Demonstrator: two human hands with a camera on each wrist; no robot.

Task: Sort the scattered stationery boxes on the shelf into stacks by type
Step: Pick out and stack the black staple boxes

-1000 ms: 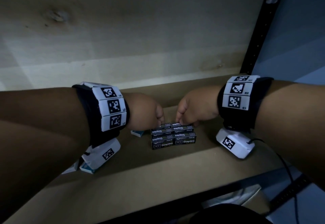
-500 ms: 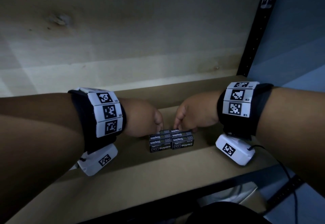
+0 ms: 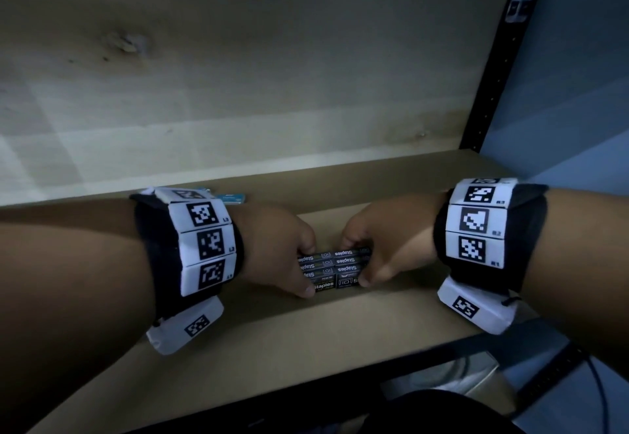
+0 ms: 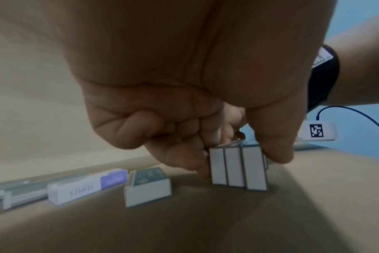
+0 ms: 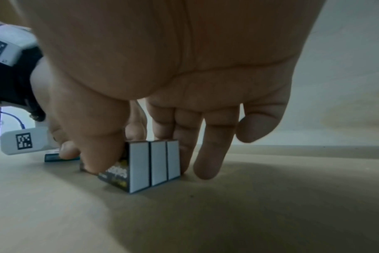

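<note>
Head view has the black staples boxes [image 3: 335, 268] packed together as one block on the brown shelf board [image 3: 306, 348], roughly in the middle between both wrists. Counting from the wrist cams, each end of the block shows three white box ends side by side [image 4: 238, 166] [image 5: 155, 165], and from above the block looks two boxes long, so I'd guess six, but the hands cover part of it. The labels read "Staples" with a "10" in a little frame, repeated on every row; some of the print is upside down from where the person stands. The left hand [image 3: 277, 251] pinches its end of the block, thumb on the near face and curled fingers on the far face. The right hand [image 3: 384, 246] does the same on its end, thumb pressed on the printed front face and fingers down the back, with one finger reaching the board. Off to the left, the left wrist cam catches other boxes lying flat: a white and purple one [image 4: 88, 185] printed "STAPLES" plus another word I can't make out, a white box with a teal top [image 4: 147, 185] just beside it, and a couple more blurry long ones at the edge. Behind the left wrist in the head view, a bit of a light blue box [image 3: 233, 198] peeks out. Both wrists wear black bands with square black-and-white marker tags.
</note>
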